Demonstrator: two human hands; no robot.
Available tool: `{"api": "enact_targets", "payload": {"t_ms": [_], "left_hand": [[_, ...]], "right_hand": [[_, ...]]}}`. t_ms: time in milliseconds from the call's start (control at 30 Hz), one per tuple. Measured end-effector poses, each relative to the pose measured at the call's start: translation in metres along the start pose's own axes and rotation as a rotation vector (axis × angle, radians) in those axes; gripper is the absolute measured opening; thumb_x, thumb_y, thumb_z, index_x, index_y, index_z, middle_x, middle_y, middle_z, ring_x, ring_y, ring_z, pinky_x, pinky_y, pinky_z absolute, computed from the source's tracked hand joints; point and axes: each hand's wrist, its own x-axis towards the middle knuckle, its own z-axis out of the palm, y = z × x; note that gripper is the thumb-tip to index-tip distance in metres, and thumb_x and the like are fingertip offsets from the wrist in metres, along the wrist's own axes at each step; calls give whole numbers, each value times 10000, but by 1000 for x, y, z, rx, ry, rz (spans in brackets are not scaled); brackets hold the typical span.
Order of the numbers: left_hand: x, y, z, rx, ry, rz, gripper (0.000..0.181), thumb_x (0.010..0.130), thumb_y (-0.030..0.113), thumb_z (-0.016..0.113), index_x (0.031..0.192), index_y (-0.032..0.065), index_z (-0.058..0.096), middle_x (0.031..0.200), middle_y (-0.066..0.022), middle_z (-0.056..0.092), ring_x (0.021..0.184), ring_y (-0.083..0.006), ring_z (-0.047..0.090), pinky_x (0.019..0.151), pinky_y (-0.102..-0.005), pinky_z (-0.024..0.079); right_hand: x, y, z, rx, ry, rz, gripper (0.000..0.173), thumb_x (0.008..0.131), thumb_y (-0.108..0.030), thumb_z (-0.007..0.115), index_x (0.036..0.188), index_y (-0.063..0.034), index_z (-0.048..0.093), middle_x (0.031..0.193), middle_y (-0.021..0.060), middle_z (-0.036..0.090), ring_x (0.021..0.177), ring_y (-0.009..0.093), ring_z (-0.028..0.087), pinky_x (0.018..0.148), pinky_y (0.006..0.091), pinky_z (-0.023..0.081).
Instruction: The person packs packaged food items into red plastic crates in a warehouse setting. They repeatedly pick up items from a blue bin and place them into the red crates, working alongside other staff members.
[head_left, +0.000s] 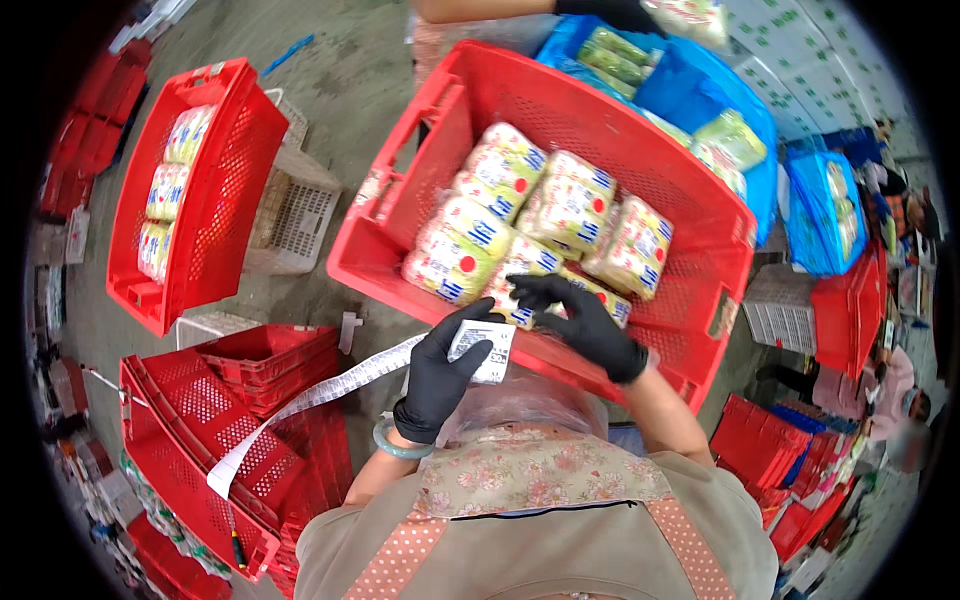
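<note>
My left hand (439, 375), in a black glove, grips the end of a printed paper label strip (352, 375). Its thumb lies across the front label, and the strip trails away to the left. My right hand (592, 322), also black-gloved, hovers over the near side of a red plastic crate (592, 101) with fingers bent and apart; nothing shows in it. Inside the crate lie several bundles of plastic-wrapped packs (574, 199) in white and yellow-green, with blue and red print. The lower packs are partly hidden by my right hand.
Stacked red crates (225, 420) stand left, with a screwdriver (238, 550) there. Another red crate (255, 142) holds similar packs beside a pale plastic crate (300, 217). A blue-lined container (757, 120) adjoins the far side. Another person's gloved hand (611, 13) is near a pack above it.
</note>
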Motion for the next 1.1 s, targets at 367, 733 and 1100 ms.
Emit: {"api": "enact_targets", "payload": {"t_ms": [367, 733, 1100], "left_hand": [[-73, -14, 102, 388, -328, 57, 235, 713, 82, 690, 907, -17, 605, 773, -83, 624, 682, -72, 553, 587, -234, 443], [-103, -34, 94, 656, -116, 508, 213, 713, -26, 640, 923, 5, 617, 910, -129, 621, 898, -207, 571, 753, -302, 441], [-79, 14, 26, 412, 236, 522, 250, 770, -45, 567, 1016, -6, 579, 1042, -96, 596, 952, -177, 559, 829, -288, 428]], "right_hand": [[-192, 21, 32, -23, 654, -109, 77, 707, 28, 626, 774, 16, 590, 727, 32, 563, 690, 91, 515, 645, 230, 416], [-264, 44, -89, 285, 1402, -498, 149, 844, -121, 523, 866, 8, 595, 801, 29, 585, 724, 93, 519, 671, 237, 405], [-234, 58, -86, 252, 1215, -397, 181, 854, -115, 504, 916, 38, 579, 806, 40, 578, 705, 108, 533, 630, 254, 441]]}}
